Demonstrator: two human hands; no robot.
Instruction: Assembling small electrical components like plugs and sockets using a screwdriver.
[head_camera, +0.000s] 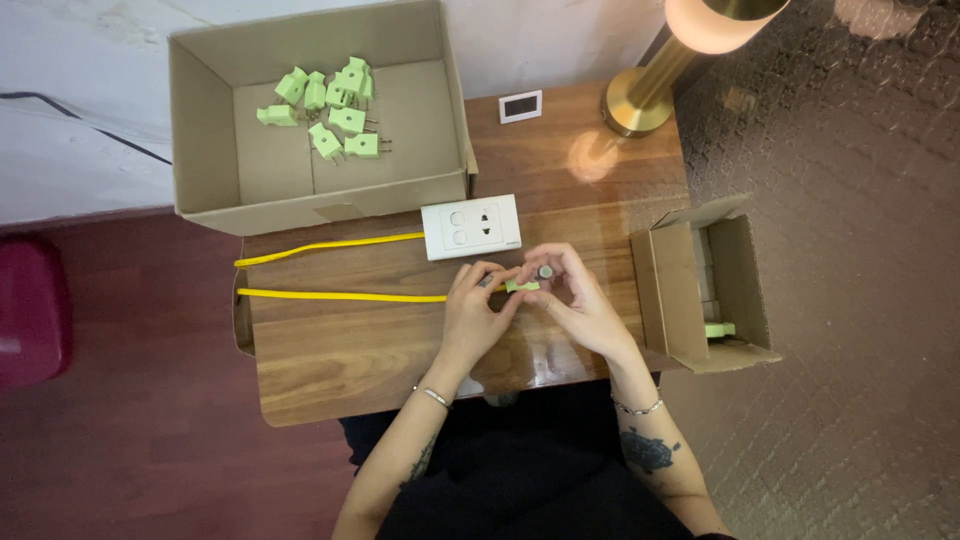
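A pale green plug (522, 286) sits pinched between both hands over the middle of a small wooden table (330, 360), at the end of a yellow cable (340, 295) that loops back to a white socket plate (471, 227). The left hand (478, 305) grips the plug's cable end with curled fingers, while the right hand (570, 298) closes thumb and fingertips on its far end around what may be a small grey, tool-like piece (545, 271); the view is too small to be sure what it is. Judging by the layout, the work appears well under way but unfinished: about nine loose green plugs (330, 105) lie heaped in a large open cardboard box (205, 140) at the table's far left corner, and a second, smaller cardboard box (735, 290) at the right edge shows one green piece (720, 329) beside some white ones, their number hidden by the box wall. One cable, one socket plate and one plug in hand are in view. A brass lamp (650, 85) and a small white display (520, 105) stand at the far edge.
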